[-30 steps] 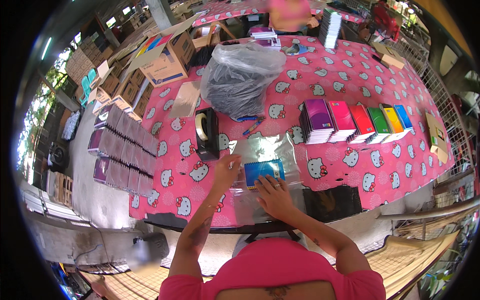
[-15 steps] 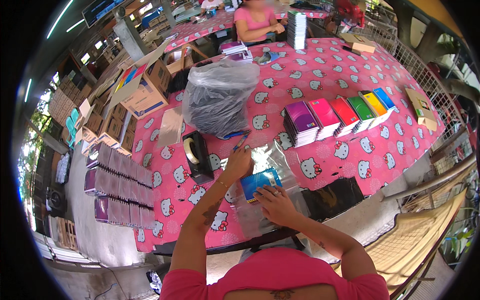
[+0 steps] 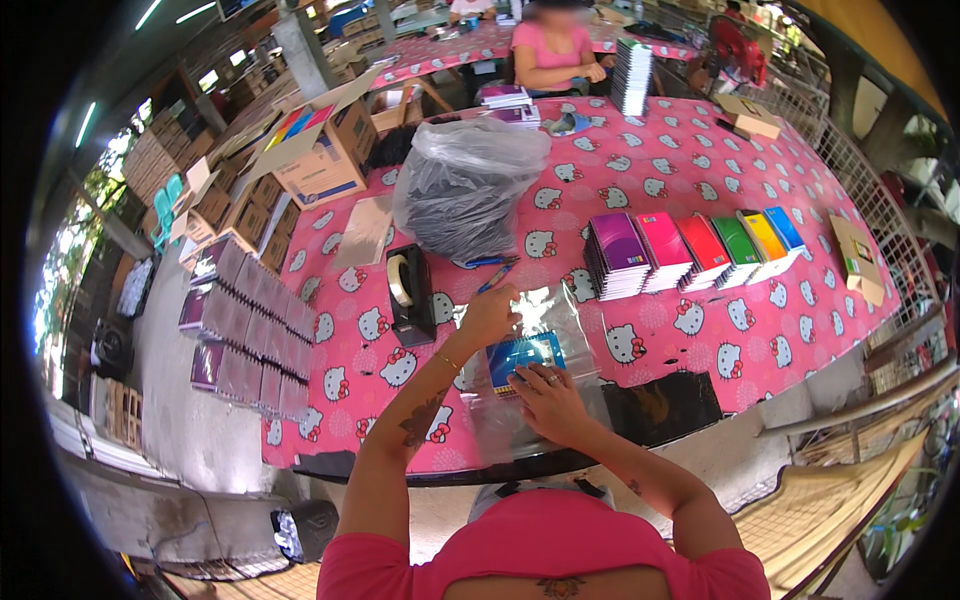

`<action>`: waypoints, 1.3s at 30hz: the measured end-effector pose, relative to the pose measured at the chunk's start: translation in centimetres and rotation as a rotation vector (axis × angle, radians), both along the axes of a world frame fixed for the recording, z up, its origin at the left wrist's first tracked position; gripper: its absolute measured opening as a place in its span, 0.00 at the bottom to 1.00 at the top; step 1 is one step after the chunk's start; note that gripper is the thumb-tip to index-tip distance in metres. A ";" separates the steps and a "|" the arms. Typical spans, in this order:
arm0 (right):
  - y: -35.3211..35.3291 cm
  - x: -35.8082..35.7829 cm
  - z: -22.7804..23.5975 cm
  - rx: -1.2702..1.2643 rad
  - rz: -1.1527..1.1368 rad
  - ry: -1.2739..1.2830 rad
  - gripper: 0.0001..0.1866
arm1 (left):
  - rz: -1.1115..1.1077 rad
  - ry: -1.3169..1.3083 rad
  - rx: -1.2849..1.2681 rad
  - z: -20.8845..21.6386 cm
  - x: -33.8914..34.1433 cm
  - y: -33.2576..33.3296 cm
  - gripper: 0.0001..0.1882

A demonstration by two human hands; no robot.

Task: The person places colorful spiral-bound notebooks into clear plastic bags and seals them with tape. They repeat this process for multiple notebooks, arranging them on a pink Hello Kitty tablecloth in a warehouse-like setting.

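A small blue notebook stack (image 3: 523, 357) lies inside a clear plastic bag (image 3: 545, 310) on the pink patterned table (image 3: 700, 330), right in front of me. My left hand (image 3: 487, 316) pinches the bag's upper left edge. My right hand (image 3: 548, 400) rests flat on the bag just below the blue stack, fingers pressing on it. A black tape dispenser (image 3: 410, 290) stands just left of my left hand. Two pens (image 3: 493, 268) lie beyond the bag.
A row of coloured notebook stacks (image 3: 690, 248) sits to the right. A bulging grey plastic sack (image 3: 463, 195) stands behind the dispenser. Wrapped purple packs (image 3: 245, 330) are stacked left of the table, cardboard boxes (image 3: 320, 160) beyond. Another person in pink (image 3: 553, 55) sits at the far end.
The view tilted and shifted between frames. My left hand lifted to the bag's top edge, while my right hand stayed pressing on the bag by the blue stack.
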State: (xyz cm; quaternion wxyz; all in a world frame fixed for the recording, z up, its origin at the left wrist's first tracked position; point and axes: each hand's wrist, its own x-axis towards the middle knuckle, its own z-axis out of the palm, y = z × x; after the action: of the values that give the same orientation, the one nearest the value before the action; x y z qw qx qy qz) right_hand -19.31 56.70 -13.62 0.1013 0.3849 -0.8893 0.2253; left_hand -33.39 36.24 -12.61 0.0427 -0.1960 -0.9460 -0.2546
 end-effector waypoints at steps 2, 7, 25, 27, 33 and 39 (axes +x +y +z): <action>0.2 0.0 0.0 0.008 0.011 0.023 0.30 | 0.002 0.042 -0.027 0.3 1.0 0.2 0.12; 0.1 -0.1 -0.2 0.016 0.026 0.071 0.30 | 0.058 0.286 -0.098 0.5 3.4 0.5 0.19; 0.3 0.4 -0.5 -0.028 0.018 0.014 0.31 | 0.077 0.090 -0.020 -2.9 -1.0 0.0 0.12; 0.0 0.2 -0.7 -0.017 0.010 0.029 0.32 | 0.046 0.067 0.040 -2.5 -0.7 -0.2 0.11; -0.4 0.2 -0.8 -0.003 -0.012 0.038 0.31 | 0.073 -0.108 -0.027 1.2 3.8 1.2 0.11; -1.0 0.8 -2.5 0.042 -0.035 0.039 0.29 | 0.117 0.244 -0.174 -1.5 11.4 4.1 0.13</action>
State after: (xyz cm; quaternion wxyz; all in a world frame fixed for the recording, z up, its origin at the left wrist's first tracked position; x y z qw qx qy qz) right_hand -18.54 55.70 -16.09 0.1145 0.3757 -0.8982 0.1974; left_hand -22.00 40.37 -14.11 0.1552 -0.1731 -0.9620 -0.1432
